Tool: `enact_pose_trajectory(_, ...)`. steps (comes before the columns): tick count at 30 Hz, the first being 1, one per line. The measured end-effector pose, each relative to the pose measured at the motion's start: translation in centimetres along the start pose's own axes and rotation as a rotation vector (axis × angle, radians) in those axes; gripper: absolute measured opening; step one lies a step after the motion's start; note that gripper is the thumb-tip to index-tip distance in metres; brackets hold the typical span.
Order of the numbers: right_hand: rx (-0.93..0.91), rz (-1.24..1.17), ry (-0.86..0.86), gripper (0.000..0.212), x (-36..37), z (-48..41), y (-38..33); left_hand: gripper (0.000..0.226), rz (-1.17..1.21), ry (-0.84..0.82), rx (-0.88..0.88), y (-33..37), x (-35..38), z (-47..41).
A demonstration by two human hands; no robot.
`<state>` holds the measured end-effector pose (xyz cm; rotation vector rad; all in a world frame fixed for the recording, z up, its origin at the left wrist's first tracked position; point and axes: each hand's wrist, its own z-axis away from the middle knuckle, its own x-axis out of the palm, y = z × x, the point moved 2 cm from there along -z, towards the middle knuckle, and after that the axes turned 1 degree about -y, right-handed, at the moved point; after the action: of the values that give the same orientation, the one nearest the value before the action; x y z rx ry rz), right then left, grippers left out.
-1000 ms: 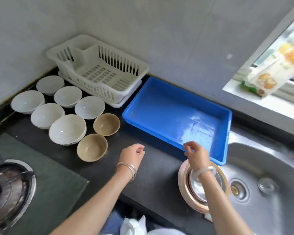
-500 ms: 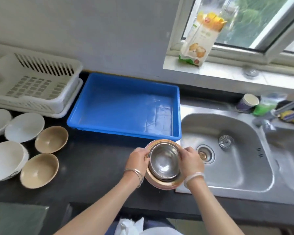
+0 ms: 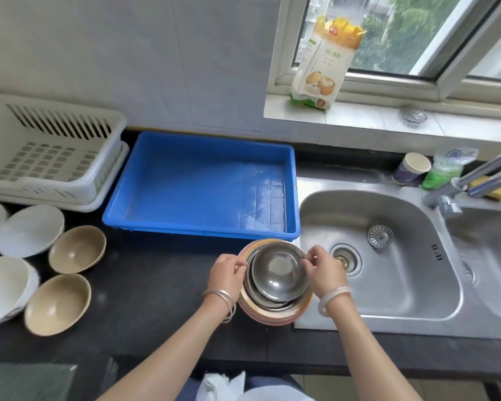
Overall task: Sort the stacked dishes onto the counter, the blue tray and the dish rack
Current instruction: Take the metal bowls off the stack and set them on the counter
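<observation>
Black counter (image 3: 156,285): left hand (image 3: 227,274), right hand (image 3: 326,273) pinch steel bowl (image 3: 278,273) rim atop dish stack (image 3: 272,318); packet (image 3: 324,59) lettering illegible.

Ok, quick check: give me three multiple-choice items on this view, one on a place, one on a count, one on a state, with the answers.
1. Where is the stack?
A. in the tray
B. on the counter, before the tray
C. in the rack
2. How many tan bowls?
A. one
B. four
C. two
3. What are the hands doing?
A. pinching the stack's top rims
B. lying flat
C. holding a tan bowl
Answers: 1 B, it stands at the tray's near right corner. 2 C, two sit left of the tray. 3 A, left hand and right hand curl fingers on its rims.
</observation>
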<state>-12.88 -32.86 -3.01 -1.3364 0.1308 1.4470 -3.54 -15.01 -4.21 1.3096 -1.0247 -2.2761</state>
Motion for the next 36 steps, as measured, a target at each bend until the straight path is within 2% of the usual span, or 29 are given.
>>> enact_pose_trajectory(6, 0.010, -0.130, 0.039, 0.025, -1.7, 0.0, 0.5, 0.007, -0.036, 0.028, -0.028, 0.6, 0.4, -0.2)
enact_pose_trajectory(11, 0.033, -0.211, 0.045, 0.022, -2.3, 0.2, 0.9, 0.022, -0.031, 0.001, -0.066, 1.8, 0.6, -0.1)
enact_pose_trajectory(15, 0.019, -0.277, 0.033, 0.016, -2.8, 0.3, 1.0, 0.017, 0.001, 0.015, -0.088, 2.1, 0.1, -0.1)
enact_pose_trajectory(19, -0.036, -0.319, 0.037, 0.016, -3.7, 0.1, 0.1, 0.012, 0.153, 0.033, -0.153, 1.5, -1.5, 0.3)
enact_pose_trajectory(26, -0.135, -0.463, -0.062, 0.011, -3.5, -0.6, -3.7, 0.011, 0.474, 0.157, -0.295, -0.8, -5.1, 1.7)
enact_pose_trajectory(36, -0.234, -0.404, -0.294, 0.008, 3.9, -0.6, -10.8, 0.014, 0.681, 0.383, -0.470, -8.9, -10.1, 5.4)
